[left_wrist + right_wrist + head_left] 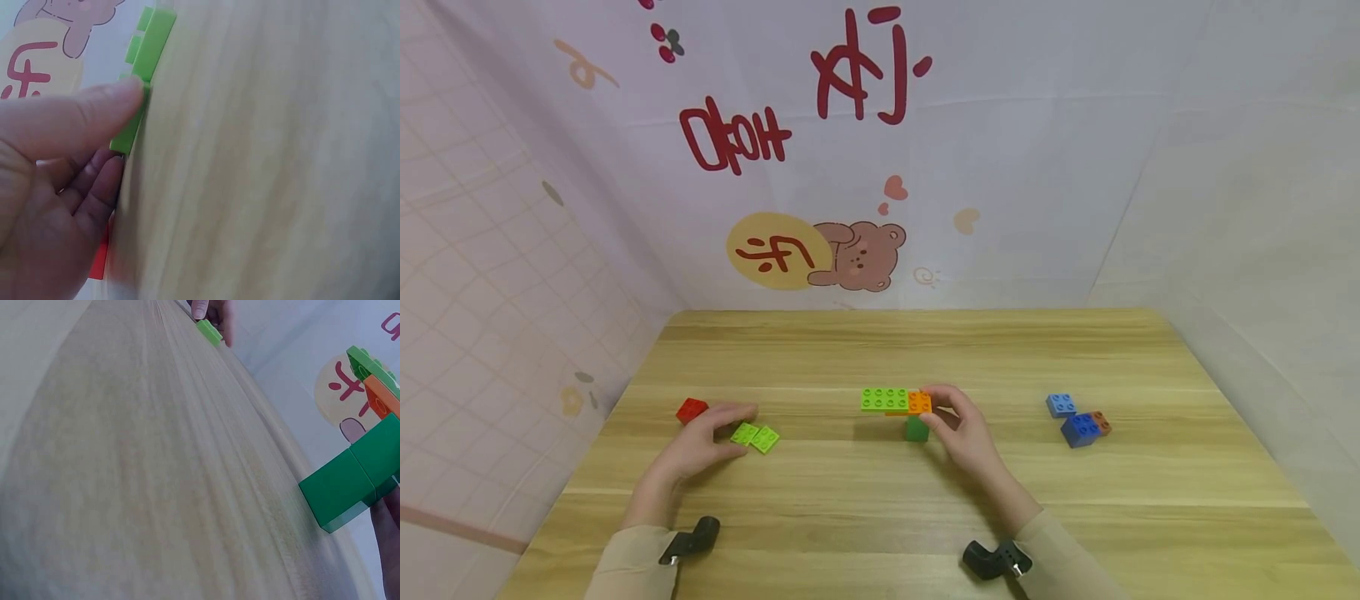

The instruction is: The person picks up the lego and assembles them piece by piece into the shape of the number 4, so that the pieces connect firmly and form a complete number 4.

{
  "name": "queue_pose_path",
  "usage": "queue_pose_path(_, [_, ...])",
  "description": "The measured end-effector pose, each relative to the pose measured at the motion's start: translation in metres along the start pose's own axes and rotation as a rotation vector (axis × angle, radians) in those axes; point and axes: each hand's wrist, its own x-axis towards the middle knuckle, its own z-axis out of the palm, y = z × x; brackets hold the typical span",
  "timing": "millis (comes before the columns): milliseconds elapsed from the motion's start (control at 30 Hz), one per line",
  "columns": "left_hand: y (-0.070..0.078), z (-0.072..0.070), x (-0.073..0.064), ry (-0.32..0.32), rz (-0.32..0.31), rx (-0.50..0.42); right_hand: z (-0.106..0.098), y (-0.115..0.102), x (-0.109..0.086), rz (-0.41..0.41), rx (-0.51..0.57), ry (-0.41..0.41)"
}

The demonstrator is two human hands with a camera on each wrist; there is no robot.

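My left hand (709, 437) is at the left of the table, its thumb and fingers spread around two light-green bricks (765, 439) that lie corner to corner. In the left wrist view the thumb overlaps one light-green brick (153, 44). A red brick (691, 410) lies just beyond this hand. My right hand (961, 429) grips a brick structure at its orange brick (920, 402). Dark green bricks (350, 478) form its upright base, and a long light-green brick (884, 399) juts out to the left on top. The fingers partly hide the structure's right side.
At the right of the table lie a light-blue brick (1061, 405), a dark-blue brick (1081, 430) and an orange-brown brick (1102, 422), close together. A printed cloth (1000, 167) hangs behind the wooden table (850, 517) and along both sides.
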Motion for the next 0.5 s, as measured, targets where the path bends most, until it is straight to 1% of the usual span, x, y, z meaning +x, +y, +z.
queue_pose_path(133, [-0.002,0.002,0.0,0.03,-0.003,0.046,0.0,0.0,0.0,0.005,0.002,0.003])
queue_pose_path(300, [-0.001,0.003,0.001,0.052,-0.051,0.043,0.0,0.0,-0.001,0.002,0.002,0.004])
queue_pose_path(333, [0.0,0.004,0.001,0.059,-0.063,0.031,0.0,0.0,-0.001,0.001,0.003,0.003])
queue_pose_path(500, [0.011,0.002,-0.001,0.085,-0.147,-0.084,-0.001,0.002,-0.001,-0.003,0.005,-0.002])
